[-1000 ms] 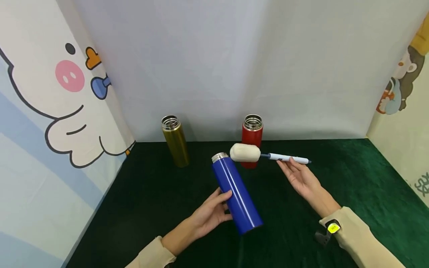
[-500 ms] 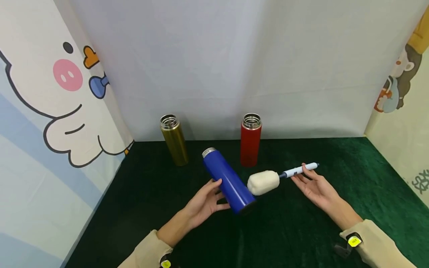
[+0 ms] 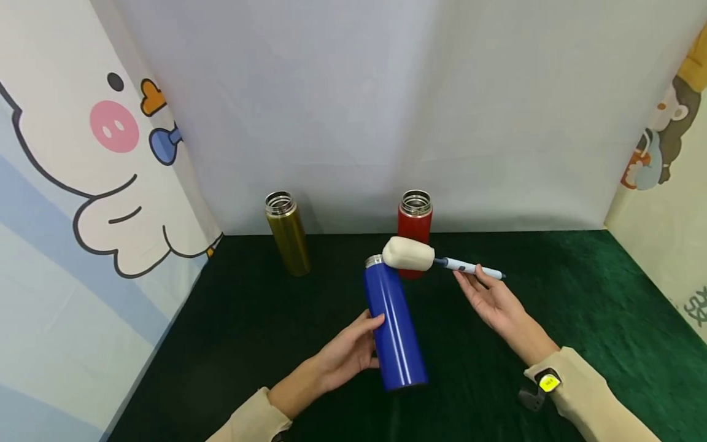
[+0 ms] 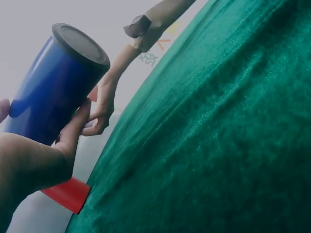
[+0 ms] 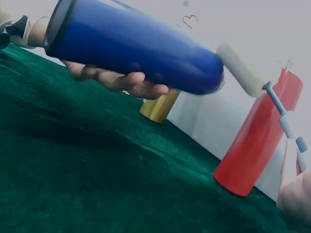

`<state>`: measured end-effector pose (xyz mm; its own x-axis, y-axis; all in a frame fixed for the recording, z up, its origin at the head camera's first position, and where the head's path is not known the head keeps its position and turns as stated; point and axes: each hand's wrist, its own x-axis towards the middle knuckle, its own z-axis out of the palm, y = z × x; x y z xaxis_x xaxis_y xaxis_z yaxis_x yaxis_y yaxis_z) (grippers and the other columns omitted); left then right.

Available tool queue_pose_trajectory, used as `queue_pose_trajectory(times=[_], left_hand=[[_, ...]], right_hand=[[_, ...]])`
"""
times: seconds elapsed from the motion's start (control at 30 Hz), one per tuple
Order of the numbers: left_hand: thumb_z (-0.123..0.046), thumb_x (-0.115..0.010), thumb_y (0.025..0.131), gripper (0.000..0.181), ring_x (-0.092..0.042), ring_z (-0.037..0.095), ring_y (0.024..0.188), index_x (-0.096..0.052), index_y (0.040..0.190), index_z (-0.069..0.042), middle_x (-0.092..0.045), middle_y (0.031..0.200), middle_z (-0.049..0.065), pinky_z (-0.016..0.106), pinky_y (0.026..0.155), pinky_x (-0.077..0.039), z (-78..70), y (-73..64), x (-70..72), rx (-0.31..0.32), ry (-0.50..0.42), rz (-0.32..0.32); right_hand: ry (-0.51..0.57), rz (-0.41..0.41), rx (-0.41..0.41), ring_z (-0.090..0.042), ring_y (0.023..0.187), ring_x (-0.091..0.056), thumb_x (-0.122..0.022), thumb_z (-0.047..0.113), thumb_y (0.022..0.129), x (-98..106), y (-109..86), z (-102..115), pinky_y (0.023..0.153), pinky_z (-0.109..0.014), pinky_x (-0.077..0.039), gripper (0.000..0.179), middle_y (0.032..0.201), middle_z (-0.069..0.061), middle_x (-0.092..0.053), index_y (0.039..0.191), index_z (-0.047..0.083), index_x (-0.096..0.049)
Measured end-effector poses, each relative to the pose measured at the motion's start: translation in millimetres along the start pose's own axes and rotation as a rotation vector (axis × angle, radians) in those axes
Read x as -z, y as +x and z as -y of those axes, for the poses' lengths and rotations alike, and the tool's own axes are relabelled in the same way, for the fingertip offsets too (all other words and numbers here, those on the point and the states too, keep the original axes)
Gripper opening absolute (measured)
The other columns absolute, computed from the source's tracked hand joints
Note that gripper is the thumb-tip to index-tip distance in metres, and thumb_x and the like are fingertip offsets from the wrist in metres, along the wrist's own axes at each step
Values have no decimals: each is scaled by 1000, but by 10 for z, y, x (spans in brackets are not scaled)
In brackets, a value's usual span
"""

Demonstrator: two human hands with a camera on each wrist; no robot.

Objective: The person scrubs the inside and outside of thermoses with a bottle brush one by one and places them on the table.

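Observation:
My left hand [image 3: 350, 353] grips a blue bottle [image 3: 394, 328] round its middle and holds it above the table, its steel neck tilted up and slightly left. The bottle's dark base [image 4: 82, 42] shows in the left wrist view. In my right hand [image 3: 491, 304] a bottle brush is pinched by its pale handle [image 3: 464, 266], with thumb and fingers round it. Its white sponge head [image 3: 409, 253] lies sideways at the blue bottle's neck, overlapping the rim; whether they touch I cannot tell. The sponge head partly covers a red bottle [image 3: 414, 227] behind it.
A gold bottle [image 3: 289, 236], uncapped, stands at the back left of the green cloth-covered table [image 3: 580, 294]. The red bottle, also uncapped, stands at the back near the middle. A pale cloth backdrop [image 3: 331, 110] rises behind, with printed side panels left and right.
The brush head swung down to the bottle's lower end, then came back up to its neck. The blue bottle shifted left and back, and now stands more upright. Both hands kept their hold.

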<state>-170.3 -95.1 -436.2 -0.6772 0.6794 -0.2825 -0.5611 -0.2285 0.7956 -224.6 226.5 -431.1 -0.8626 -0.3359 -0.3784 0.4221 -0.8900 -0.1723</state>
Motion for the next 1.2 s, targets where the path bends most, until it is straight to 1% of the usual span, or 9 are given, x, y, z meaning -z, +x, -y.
queue_pose_trajectory(times=[0.13,0.27,0.43,0.5,0.7,0.83,0.97,1.1,1.2], left_hand=[[-36,-45,108,64,-51,27,132,-12,161,-24,-40,155,13,47,106,-48,7,-9,-9,-44,-39,10],[-35,-39,111,60,-48,26,134,-9,161,-22,-34,158,12,49,109,-46,-19,-20,19,-109,-95,-2],[-38,-36,111,61,-49,26,135,-6,162,-22,-30,161,13,50,113,-42,-38,-40,58,-112,-161,2],[-40,-40,110,64,-50,26,136,-7,162,-22,-33,160,14,52,115,-40,-37,-39,57,-97,-173,4],[-37,-46,108,65,-52,26,134,-10,161,-26,-42,155,14,55,116,-38,24,-14,-1,-93,-134,-22],[-34,-44,109,61,-51,25,132,-12,161,-27,-44,151,10,49,111,-42,63,5,-35,-107,-76,-27],[-37,-45,109,61,-51,25,131,-16,161,-25,-46,149,8,47,109,-43,68,0,-33,-86,-61,-18],[-39,-48,108,62,-56,21,127,-23,160,-17,-55,142,6,43,106,-45,74,-13,-4,-73,-26,-23],[-40,-48,108,61,-60,18,124,-25,158,-14,-59,138,3,42,106,-46,61,-19,32,-85,-26,-27]], right_hand=[[-38,-38,-23,-25,106,-68,-54,13,105,52,-36,-37,113,-24,-45,50,119,-8,-58,142,33,-26],[-137,-20,-75,-19,108,-67,-52,17,107,165,-116,-61,108,-23,-49,45,121,-6,-55,138,34,-24],[-228,11,-124,-13,106,-66,-49,23,108,323,-226,-69,103,-21,-52,20,119,-3,-55,127,23,-51],[-249,40,-136,-12,106,-65,-47,24,109,363,-240,-71,102,-21,-52,19,117,-3,-57,120,18,-62],[-282,95,-142,-11,106,-65,-47,24,109,294,-148,-110,102,-20,-52,23,117,-2,-56,117,18,-68],[-251,59,-87,-13,104,-68,-53,24,106,100,-55,-108,101,-21,-53,19,119,-3,-55,124,26,-56],[-139,33,-18,-20,103,-71,-58,17,104,-86,10,-60,105,-23,-51,35,118,-6,-57,129,31,-39],[-18,28,5,-26,113,-71,-58,8,102,-137,30,-33,114,-25,-43,34,116,-14,-65,130,22,-44],[-8,18,-13,-28,115,-70,-55,6,103,-93,8,-41,117,-26,-39,27,115,-18,-68,128,13,-49]])
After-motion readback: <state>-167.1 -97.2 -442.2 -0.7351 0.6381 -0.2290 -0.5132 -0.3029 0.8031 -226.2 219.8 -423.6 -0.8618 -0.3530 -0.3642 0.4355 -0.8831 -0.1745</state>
